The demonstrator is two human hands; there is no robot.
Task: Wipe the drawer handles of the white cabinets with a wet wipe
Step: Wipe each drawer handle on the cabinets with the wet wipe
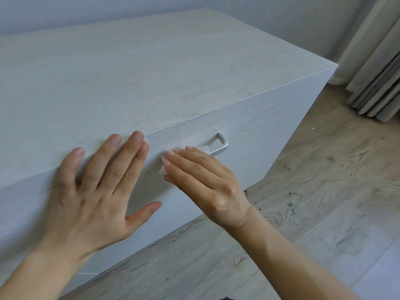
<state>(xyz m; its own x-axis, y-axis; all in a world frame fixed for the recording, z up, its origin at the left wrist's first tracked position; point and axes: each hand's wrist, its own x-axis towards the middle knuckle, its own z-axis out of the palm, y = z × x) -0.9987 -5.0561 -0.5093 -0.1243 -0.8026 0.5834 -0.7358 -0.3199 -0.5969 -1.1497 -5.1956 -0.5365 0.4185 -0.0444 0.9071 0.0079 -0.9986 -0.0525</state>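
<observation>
A white cabinet (pixel 134 79) fills the upper left of the head view. Its top drawer carries a silver bar handle (pixel 221 146), whose right end shows; the left part is covered. My right hand (pixel 205 182) presses a white wet wipe (pixel 204 149) around the handle, fingers curled over it; a corner of the wipe sticks out at the fingertips. My left hand (pixel 97 189) lies flat with fingers spread on the cabinet's top front edge, left of the handle, holding nothing.
Pale wood-grain floor (pixel 313 191) lies to the right and below the cabinet. Grey-beige curtains (pixel 376 68) hang at the upper right. A grey wall (pixel 259 18) stands behind the cabinet.
</observation>
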